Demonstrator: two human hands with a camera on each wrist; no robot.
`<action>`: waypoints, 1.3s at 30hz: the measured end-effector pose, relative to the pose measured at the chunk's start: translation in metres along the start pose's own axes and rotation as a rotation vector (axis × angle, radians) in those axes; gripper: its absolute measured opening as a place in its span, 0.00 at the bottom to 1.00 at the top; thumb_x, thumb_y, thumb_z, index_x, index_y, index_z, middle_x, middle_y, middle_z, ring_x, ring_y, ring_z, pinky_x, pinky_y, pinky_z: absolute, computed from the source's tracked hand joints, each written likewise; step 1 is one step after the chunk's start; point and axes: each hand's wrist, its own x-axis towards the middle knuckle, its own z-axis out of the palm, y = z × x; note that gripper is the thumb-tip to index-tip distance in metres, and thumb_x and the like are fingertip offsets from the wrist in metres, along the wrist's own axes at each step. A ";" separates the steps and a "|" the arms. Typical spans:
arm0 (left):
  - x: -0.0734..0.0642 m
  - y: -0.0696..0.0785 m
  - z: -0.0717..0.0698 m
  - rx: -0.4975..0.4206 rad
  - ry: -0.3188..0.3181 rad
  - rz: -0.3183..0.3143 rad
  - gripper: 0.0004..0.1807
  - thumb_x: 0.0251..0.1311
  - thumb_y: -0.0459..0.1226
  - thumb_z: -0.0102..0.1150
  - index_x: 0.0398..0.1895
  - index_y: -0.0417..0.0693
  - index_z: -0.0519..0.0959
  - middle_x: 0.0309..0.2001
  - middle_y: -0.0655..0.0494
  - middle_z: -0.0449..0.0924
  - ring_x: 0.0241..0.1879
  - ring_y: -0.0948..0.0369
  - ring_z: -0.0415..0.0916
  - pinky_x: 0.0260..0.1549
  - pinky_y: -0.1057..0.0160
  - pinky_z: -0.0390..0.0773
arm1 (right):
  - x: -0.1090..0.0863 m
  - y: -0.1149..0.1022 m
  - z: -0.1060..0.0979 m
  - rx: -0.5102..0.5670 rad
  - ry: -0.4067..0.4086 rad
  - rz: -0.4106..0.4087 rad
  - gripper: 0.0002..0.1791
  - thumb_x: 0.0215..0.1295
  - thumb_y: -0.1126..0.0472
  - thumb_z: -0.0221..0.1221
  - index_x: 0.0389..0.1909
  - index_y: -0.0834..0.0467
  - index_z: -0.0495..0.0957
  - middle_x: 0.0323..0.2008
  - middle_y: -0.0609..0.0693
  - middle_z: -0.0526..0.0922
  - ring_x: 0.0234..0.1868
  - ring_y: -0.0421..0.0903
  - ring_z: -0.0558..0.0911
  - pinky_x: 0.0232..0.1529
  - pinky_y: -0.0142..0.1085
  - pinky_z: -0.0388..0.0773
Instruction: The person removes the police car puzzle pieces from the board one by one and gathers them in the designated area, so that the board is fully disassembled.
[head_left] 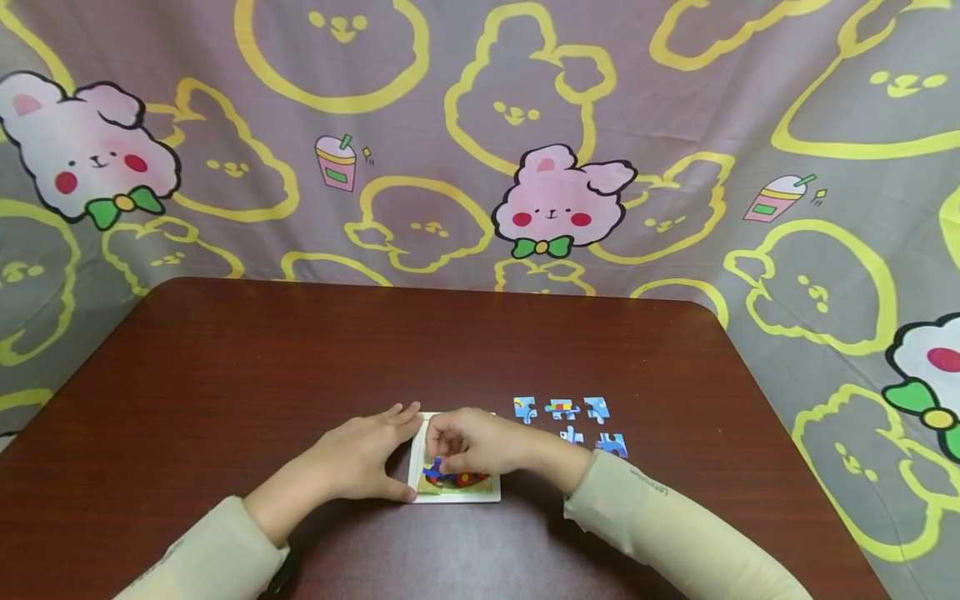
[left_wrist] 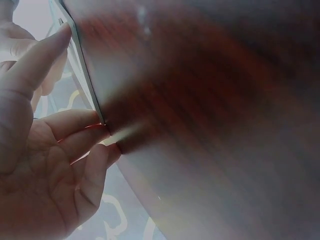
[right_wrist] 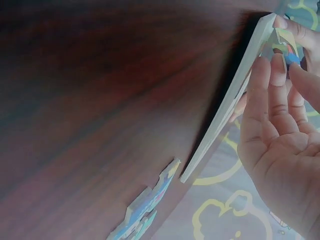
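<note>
My right hand (head_left: 483,442) is over a small white-rimmed puzzle tray (head_left: 476,499), pinching a jigsaw piece (right_wrist: 291,56) with yellow and blue print between thumb and fingers. The held piece tilts above the near left part of the tray. Pieces inside the tray form part of a picture with a dark blue and red shape (head_left: 465,479) on yellow ground; the hand covers much of the rest. Along the tray's left side lies my left hand (head_left: 352,458), fingers extended. Its thumb touches near the lower left corner, and its fingertips touch near the upper left corner.
Several loose jigsaw pieces, mostly blue, lie right of the tray, among them a far left one (head_left: 525,408) and a near right one (head_left: 612,445). The dark wooden table (head_left: 300,350) ends at a patterned curtain (head_left: 420,150) behind it.
</note>
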 end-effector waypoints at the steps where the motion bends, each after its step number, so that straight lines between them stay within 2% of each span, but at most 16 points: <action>1: 0.000 0.000 0.000 0.001 0.001 -0.001 0.53 0.43 0.57 0.76 0.71 0.42 0.68 0.76 0.47 0.60 0.75 0.47 0.60 0.64 0.39 0.69 | -0.001 0.000 0.000 0.006 0.001 -0.002 0.07 0.63 0.73 0.62 0.37 0.62 0.75 0.31 0.50 0.82 0.33 0.31 0.76 0.41 0.25 0.78; 10: 0.001 0.001 -0.002 -0.001 -0.010 -0.007 0.53 0.44 0.57 0.76 0.72 0.42 0.67 0.76 0.47 0.60 0.75 0.46 0.59 0.64 0.39 0.69 | -0.013 0.001 -0.007 0.032 0.030 0.009 0.07 0.63 0.72 0.62 0.36 0.60 0.75 0.29 0.47 0.82 0.33 0.32 0.76 0.42 0.27 0.78; 17: 0.002 0.002 -0.002 0.005 -0.009 -0.004 0.53 0.44 0.56 0.76 0.72 0.41 0.67 0.76 0.46 0.60 0.75 0.46 0.59 0.65 0.40 0.68 | -0.028 0.008 -0.014 0.058 0.055 -0.008 0.05 0.63 0.72 0.61 0.37 0.61 0.76 0.29 0.49 0.83 0.33 0.32 0.77 0.43 0.29 0.79; 23: 0.002 0.003 -0.001 0.014 -0.007 -0.001 0.53 0.44 0.55 0.76 0.72 0.41 0.67 0.76 0.46 0.60 0.75 0.46 0.59 0.65 0.40 0.68 | -0.041 0.012 -0.019 0.071 0.081 0.016 0.04 0.64 0.71 0.61 0.37 0.61 0.77 0.29 0.49 0.82 0.31 0.34 0.76 0.36 0.28 0.77; 39: 0.002 0.004 -0.002 0.027 -0.016 -0.007 0.53 0.45 0.56 0.75 0.72 0.41 0.66 0.76 0.47 0.60 0.75 0.47 0.59 0.66 0.41 0.68 | -0.081 0.022 -0.033 0.047 0.131 0.088 0.04 0.66 0.69 0.62 0.38 0.59 0.77 0.30 0.48 0.81 0.34 0.37 0.78 0.39 0.33 0.80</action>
